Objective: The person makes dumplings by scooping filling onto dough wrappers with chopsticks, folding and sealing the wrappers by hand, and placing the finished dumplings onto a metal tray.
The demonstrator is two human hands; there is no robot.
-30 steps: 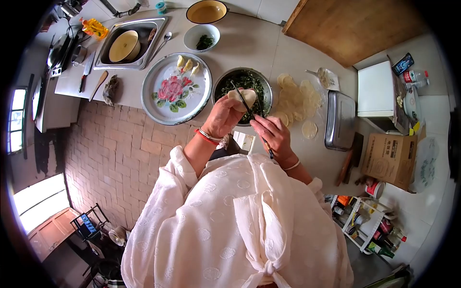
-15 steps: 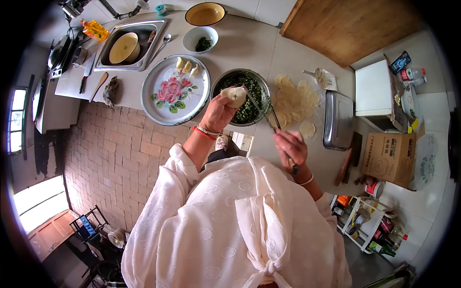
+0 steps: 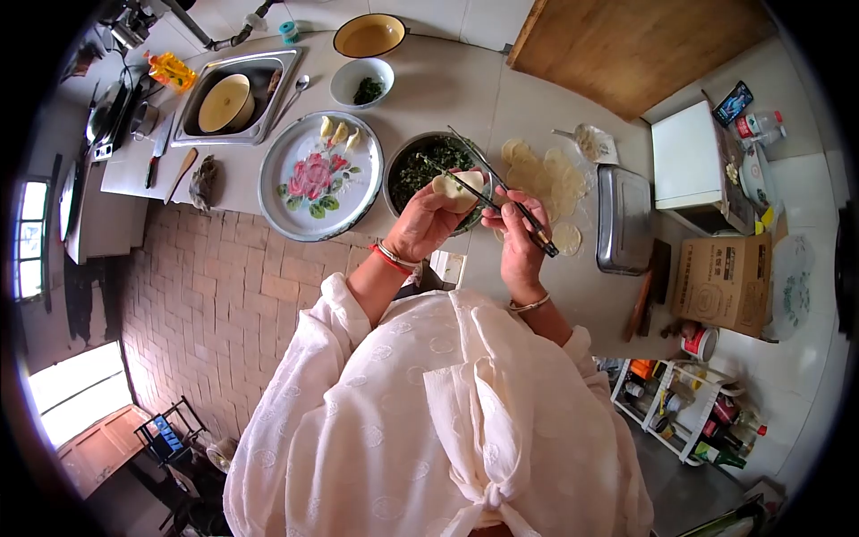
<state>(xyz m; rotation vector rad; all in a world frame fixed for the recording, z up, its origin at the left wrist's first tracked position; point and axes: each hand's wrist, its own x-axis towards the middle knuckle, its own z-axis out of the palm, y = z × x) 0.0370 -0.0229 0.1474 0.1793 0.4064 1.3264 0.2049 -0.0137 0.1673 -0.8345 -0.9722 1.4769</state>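
Note:
My left hand (image 3: 422,225) holds a pale dough wrapper (image 3: 460,189) over the near edge of a metal bowl of chopped green filling (image 3: 416,170). Dark chopsticks (image 3: 479,157) are gripped in my right hand (image 3: 522,237), whose fingers are close to the wrapper's right side. The chopsticks cross above the bowl. A floral enamel plate (image 3: 277,170) lies left of the bowl, with three folded dumplings (image 3: 339,134) near its far edge. To the bowl's right, round wrappers (image 3: 548,179) lie spread and overlapping on the counter.
A white bowl with greens (image 3: 337,85) and a yellow basin (image 3: 369,36) stand at the back. The sink (image 3: 259,134), a knife (image 3: 159,148) and a cloth (image 3: 204,183) are on the left. On the right are a metal tin (image 3: 625,219) and a cardboard box (image 3: 721,282).
My right hand moved away from the wrapper, then came back up beside it with the chopsticks, now pointing up and left. My left hand still has the wrapper, now slightly lower and farther right.

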